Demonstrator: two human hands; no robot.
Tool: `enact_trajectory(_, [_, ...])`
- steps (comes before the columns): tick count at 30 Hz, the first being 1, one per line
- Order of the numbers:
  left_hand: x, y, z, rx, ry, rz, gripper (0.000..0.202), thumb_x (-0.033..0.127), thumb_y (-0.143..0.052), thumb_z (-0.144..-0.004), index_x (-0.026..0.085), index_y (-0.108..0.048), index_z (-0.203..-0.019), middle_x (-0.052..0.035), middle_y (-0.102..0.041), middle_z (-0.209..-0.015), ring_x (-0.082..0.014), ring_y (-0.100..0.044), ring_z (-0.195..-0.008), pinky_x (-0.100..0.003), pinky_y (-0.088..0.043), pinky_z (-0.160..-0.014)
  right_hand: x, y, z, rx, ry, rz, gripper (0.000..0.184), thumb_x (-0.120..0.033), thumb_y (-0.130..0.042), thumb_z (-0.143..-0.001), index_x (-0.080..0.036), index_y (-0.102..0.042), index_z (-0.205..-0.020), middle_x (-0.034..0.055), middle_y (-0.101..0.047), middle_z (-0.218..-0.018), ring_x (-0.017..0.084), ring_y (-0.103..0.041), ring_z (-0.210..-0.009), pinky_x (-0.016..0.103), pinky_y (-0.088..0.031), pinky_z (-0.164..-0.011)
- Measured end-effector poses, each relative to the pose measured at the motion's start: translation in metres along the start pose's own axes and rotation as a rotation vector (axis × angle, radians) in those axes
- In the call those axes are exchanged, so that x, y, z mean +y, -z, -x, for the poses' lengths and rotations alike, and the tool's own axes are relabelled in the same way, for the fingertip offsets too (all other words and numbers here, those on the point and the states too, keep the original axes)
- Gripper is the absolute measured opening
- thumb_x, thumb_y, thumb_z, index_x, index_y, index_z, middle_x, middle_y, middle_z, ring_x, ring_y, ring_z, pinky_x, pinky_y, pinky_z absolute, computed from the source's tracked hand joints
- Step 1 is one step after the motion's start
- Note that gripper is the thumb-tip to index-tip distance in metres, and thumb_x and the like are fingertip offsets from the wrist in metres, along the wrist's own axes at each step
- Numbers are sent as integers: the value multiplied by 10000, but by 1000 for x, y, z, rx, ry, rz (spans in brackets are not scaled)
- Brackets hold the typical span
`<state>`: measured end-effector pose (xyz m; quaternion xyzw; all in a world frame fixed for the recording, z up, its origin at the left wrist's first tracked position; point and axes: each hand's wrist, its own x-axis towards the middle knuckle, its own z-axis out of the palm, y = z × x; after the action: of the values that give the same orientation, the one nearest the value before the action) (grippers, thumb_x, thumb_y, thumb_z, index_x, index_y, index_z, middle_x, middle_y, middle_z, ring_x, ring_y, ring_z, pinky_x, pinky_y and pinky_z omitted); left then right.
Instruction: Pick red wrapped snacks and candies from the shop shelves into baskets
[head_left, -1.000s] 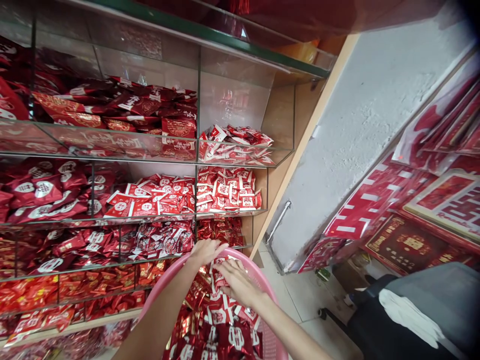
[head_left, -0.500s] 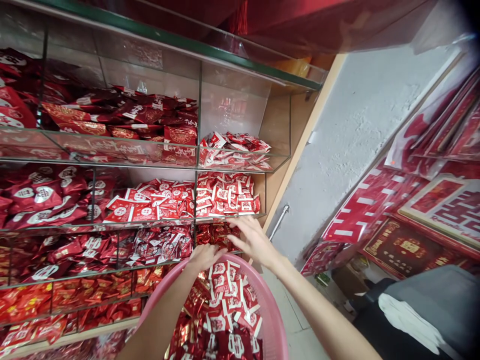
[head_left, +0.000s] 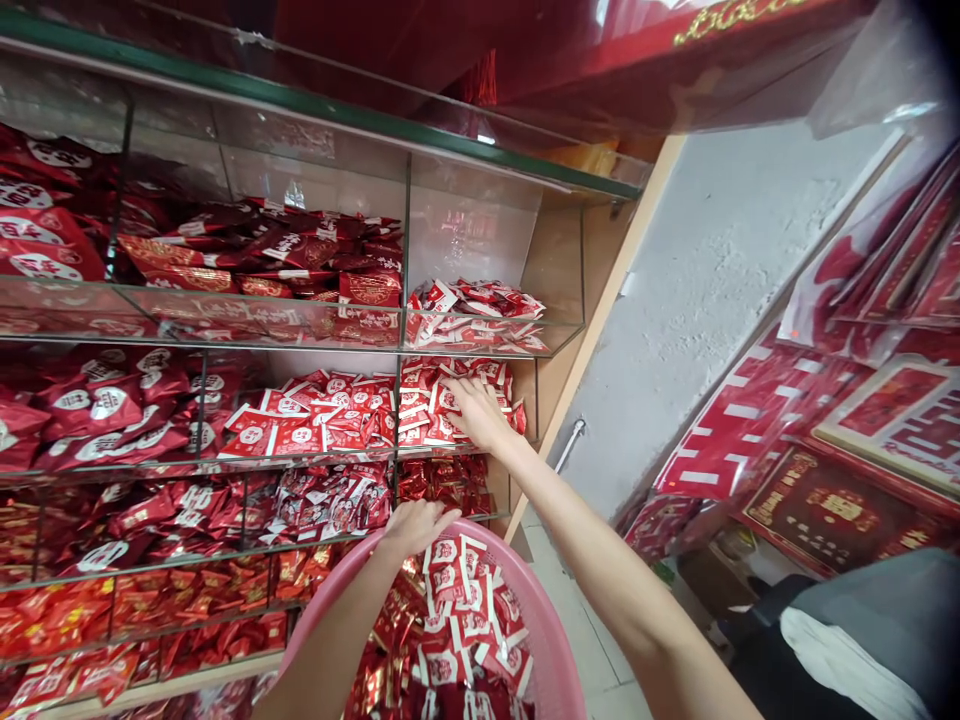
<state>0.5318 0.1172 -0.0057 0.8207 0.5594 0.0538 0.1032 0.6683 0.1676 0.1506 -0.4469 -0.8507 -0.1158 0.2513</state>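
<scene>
Right hand (head_left: 476, 412) rests, fingers spread, on red-and-white packets (head_left: 424, 400) on a glass shelf (head_left: 450, 448); whether it grips any is unclear. Left hand (head_left: 416, 522) clasps the rim of a packet-filled pink basket (head_left: 553, 648) below.

Right hand (head_left: 476, 410) outstretched; left hand (head_left: 416, 522) seemingly curled.

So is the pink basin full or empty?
Mostly full: red packets heap inside the basin, up near its far rim, where the left hand rests. Its near part is out of frame.
</scene>
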Motion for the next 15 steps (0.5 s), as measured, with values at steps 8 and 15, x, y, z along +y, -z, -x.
enact_trajectory(8, [0, 1, 0, -6, -3, 4, 746, 651, -40, -776, 202, -633, -826, -104, -675, -799, -254, -624, -812, -347, -431, -692, -4, 14, 9, 101, -41, -174, 461, -162, -504, -763, -193, -424, -1216, 82, -527, -1150, 231, -412, -1042, 407, -293, -902])
enact_trajectory(15, [-1, -2, -3, -34, 24, 20, 734, 660, -72, -770, 197, -638, -834, -101, -675, -810, -255, -624, -822, -335, -430, -693, -42, 32, 84, 242, -457, -1383, 427, -308, -550, -772, -242, -435, -1177, 40, -549, -1133, 161, -517, -997, 342, -411, -874])
